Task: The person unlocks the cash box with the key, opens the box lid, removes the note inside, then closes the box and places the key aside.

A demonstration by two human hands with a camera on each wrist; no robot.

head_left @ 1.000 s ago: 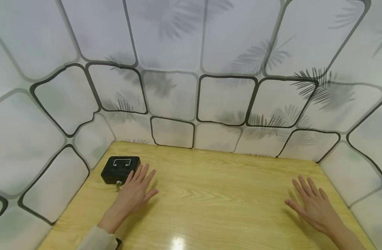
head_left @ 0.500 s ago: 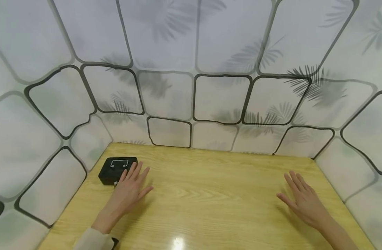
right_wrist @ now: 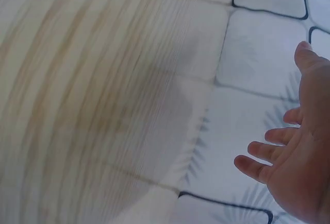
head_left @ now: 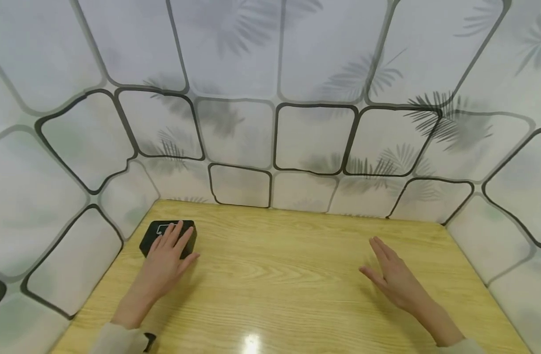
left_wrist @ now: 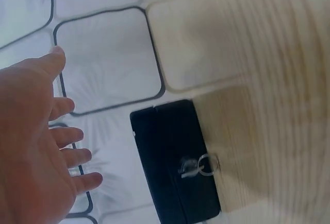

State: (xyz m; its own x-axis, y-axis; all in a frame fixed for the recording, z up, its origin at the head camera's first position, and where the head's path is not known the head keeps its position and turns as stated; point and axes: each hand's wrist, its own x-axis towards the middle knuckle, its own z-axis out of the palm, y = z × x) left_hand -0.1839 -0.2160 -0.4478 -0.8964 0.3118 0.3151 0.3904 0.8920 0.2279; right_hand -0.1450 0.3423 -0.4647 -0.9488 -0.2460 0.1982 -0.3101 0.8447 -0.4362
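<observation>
A black cash box (head_left: 188, 239) with a silver handle on its lid sits at the back left of the table. In the left wrist view the box (left_wrist: 172, 152) shows its front side, with a key and ring (left_wrist: 198, 166) in the lock. My left hand (head_left: 162, 268) is spread over the box in the head view, fingers overlapping its lid; the left wrist view shows a gap between the fingers and the box. Over the right part of the table is my right hand (head_left: 396, 282), fingers straight and together, thumb apart, holding nothing.
The wood-grain table (head_left: 275, 275) meets a back wall (head_left: 315, 137) and side walls covered in a pattern of dark outlined blocks and leaves. A bright light reflection (head_left: 252, 341) shows near the table's front.
My left hand has moved left, from beside the box to over it. My right hand has moved left toward the middle and turned more sideways. The box stays in its place.
</observation>
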